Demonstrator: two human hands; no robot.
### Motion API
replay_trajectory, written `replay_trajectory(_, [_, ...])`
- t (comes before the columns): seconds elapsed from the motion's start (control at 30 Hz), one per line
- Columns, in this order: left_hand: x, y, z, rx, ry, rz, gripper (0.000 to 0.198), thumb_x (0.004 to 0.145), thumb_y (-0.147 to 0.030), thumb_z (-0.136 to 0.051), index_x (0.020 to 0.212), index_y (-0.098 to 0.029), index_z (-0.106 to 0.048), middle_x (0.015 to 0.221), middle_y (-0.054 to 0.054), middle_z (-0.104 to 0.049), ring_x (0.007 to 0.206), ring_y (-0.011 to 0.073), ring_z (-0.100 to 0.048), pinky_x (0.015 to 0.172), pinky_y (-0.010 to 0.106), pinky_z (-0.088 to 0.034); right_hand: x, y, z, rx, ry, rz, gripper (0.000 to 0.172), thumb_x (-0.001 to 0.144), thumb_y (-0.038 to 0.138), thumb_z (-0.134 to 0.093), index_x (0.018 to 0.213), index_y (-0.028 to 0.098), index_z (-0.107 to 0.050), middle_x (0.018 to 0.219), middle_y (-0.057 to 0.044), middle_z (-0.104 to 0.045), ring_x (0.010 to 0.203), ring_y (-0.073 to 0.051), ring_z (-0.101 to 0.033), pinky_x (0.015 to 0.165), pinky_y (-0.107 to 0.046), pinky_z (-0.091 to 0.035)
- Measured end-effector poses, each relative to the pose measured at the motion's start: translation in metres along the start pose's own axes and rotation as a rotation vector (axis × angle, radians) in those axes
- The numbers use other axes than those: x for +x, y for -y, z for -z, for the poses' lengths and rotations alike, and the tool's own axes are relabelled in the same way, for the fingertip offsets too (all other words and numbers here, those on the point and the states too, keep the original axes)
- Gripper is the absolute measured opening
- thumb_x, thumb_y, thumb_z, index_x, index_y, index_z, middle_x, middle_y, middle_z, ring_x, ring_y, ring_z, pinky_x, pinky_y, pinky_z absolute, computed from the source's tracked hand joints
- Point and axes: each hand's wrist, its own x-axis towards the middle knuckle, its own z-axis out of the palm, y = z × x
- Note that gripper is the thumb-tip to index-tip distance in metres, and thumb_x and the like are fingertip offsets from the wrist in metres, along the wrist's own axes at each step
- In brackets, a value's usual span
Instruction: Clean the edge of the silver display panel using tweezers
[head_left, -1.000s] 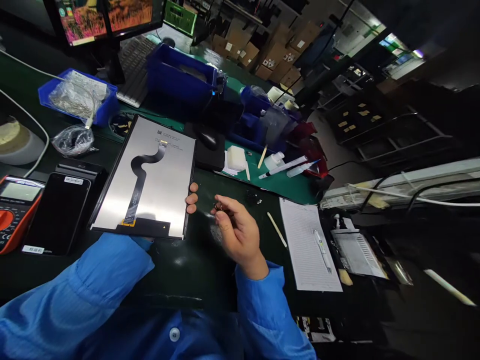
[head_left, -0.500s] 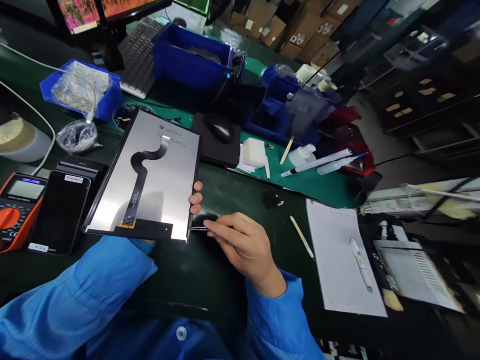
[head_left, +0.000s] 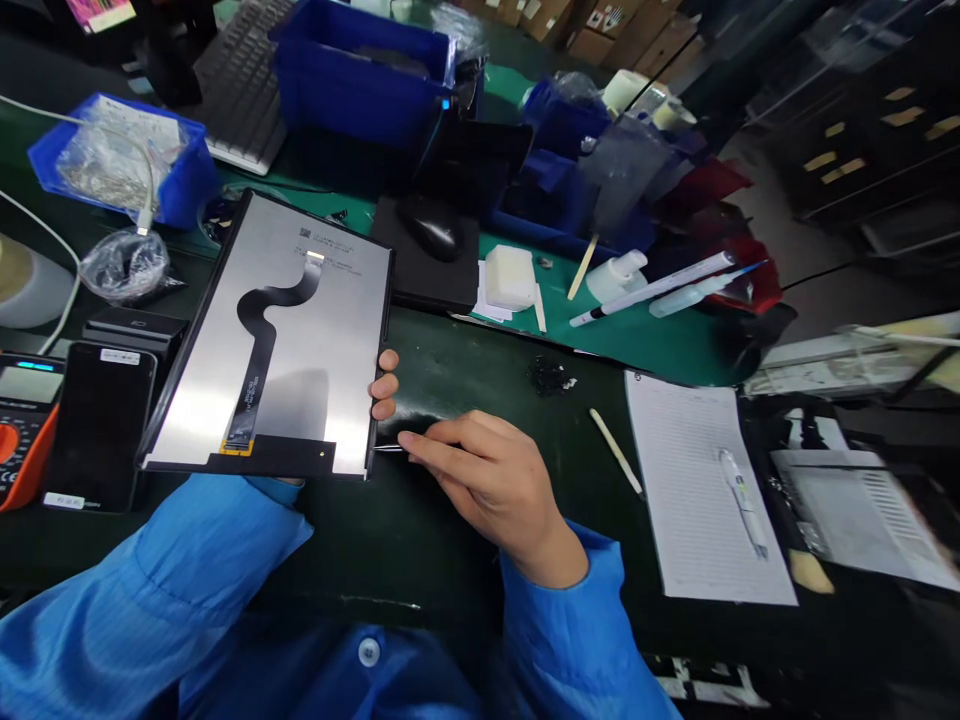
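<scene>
On the dark bench [head_left: 442, 560], a big thin screen panel [head_left: 322, 340] sits left of the middle, with its back facing up. A black ribbon cable [head_left: 262, 340] lies flat on it. The left hand [head_left: 384, 385] grips the panel's right edge. The right hand [head_left: 487, 490] pinches thin metal tweezers [head_left: 386, 448] beside the panel's lower right corner.

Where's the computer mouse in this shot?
In the head view, the black computer mouse lies on a black pad, just beyond the upper right edge of the display panel, left of a white block.
</scene>
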Motion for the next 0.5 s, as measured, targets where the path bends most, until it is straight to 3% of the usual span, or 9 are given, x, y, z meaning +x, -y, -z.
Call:
replay_trajectory(0.17, [-0.001,0.001,-0.006,0.015,-0.009,0.015,0.038,0.102,-0.038,-0.032,0.106,-0.01,-0.057,0.083,0.008,-0.054,0.072,0.0187,-0.058,0.067,0.029,-0.053,-0.002,-0.001,-0.001,0.002,-0.011,-0.012,0.029,0.096,0.012,-0.057,0.117,0.026,-0.071,0.088,-0.001,-0.071,0.073,-0.012,-0.059,0.066,-0.029,-0.046])
replay_trajectory(0.5, [-0.001,0.004,-0.012,0.049,-0.08,-0.075,0.042,0.103,-0.036,-0.026,0.102,-0.008,-0.058,0.079,0.008,-0.052,0.069,0.017,-0.056,0.064,0.027,-0.051,0.0,-0.001,0.002,0.009,-0.04,-0.008,0.021,0.095,0.015,-0.062,0.112,0.022,-0.072,0.087,-0.002,-0.07,0.072,-0.012,-0.058,0.065,-0.029,-0.045])
